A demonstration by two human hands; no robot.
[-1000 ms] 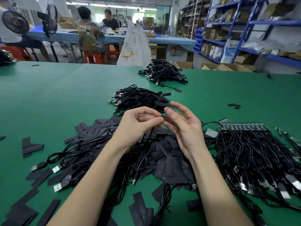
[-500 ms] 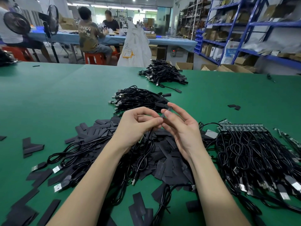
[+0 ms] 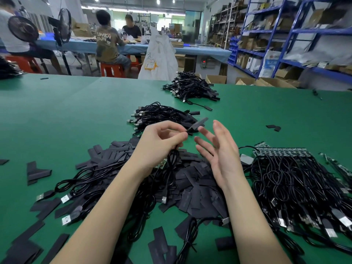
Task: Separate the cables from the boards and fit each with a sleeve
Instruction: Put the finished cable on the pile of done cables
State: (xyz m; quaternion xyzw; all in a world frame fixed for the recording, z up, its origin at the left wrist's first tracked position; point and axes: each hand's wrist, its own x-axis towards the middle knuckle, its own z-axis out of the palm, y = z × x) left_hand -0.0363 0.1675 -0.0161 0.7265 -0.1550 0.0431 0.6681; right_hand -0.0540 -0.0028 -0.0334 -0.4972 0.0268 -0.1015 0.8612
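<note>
My left hand (image 3: 160,143) pinches a black cable whose end wears a flat black sleeve (image 3: 198,123); the sleeve sticks up and to the right of my fingertips. The cable (image 3: 172,164) hangs down from that hand. My right hand (image 3: 219,151) is beside it, fingers spread, palm facing left, holding nothing. Under both hands lies a heap of loose black sleeves (image 3: 192,180). A bundle of cables still joined to boards (image 3: 297,168) lies at the right, with the green board strip (image 3: 280,150) along its far edge.
Two piles of cables lie further off on the green table (image 3: 66,111): a near pile (image 3: 163,115) and a far pile (image 3: 190,88). Loose cables with USB plugs (image 3: 66,199) lie at the left. People sit at a blue table behind. Blue shelves stand at right.
My right hand has let go of the sleeve and opened, drawing away to the right. The sleeved cable end now sticks out from my left hand alone.
</note>
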